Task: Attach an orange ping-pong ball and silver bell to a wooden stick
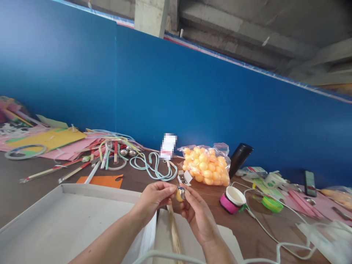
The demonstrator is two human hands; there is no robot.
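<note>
My right hand (198, 216) has its thumb and fingers closed round a small ball (180, 194), part shiny silver and part orange. Against the ball's left side, my left hand (154, 200) is pinched at thumb and forefinger; whatever lies between those tips is too small to make out. Below the hands a wooden stick (173, 231) lies lengthwise on a pale board (189, 234). Just beyond the fingers is a little white open box (187, 177) with small metal pieces inside. A clear bag of orange balls (206, 165) lies behind it.
A shallow white tray (68, 220) fills the left front. Light-blue cord (150, 167), silver balls (128, 151) and coloured strips lie behind. To the right are a pink-banded tape roll (233, 200), a black cylinder (239, 159), white cable (264, 227) and a phone (310, 183). A blue partition (192, 91) stands behind.
</note>
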